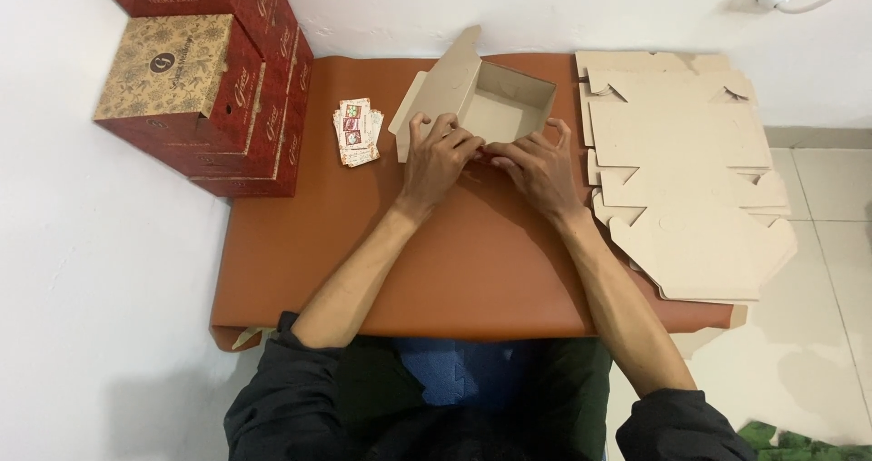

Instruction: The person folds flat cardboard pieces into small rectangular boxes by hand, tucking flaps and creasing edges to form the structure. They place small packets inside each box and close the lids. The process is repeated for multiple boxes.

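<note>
From the head camera, we are looking down at a cardboard box [498, 107] sitting on the far middle of a brown mat [454, 261], directly ahead of both hands. We are pressing our left hand [439, 158] against the box's near left corner, fingers curled narrow over the near wall and the loose side flap. Our right hand [536, 166] is gripping the near right part of the same wall, fingers bent and pinching the edge. The two hands are nearly touching at the middle, and both are equally close to the box.

The box is lying with its long axis running left to right across us, turned slightly so the right end sits farther away. Its open side is pointing up, and its lid flap is standing tilted at the far left.

A stack of flat cardboard blanks [681, 170] is lying just right of the box. A small pile of printed cards [357, 132] is resting to its left, and red boxes [218, 89] are stacked at the far left corner.
</note>
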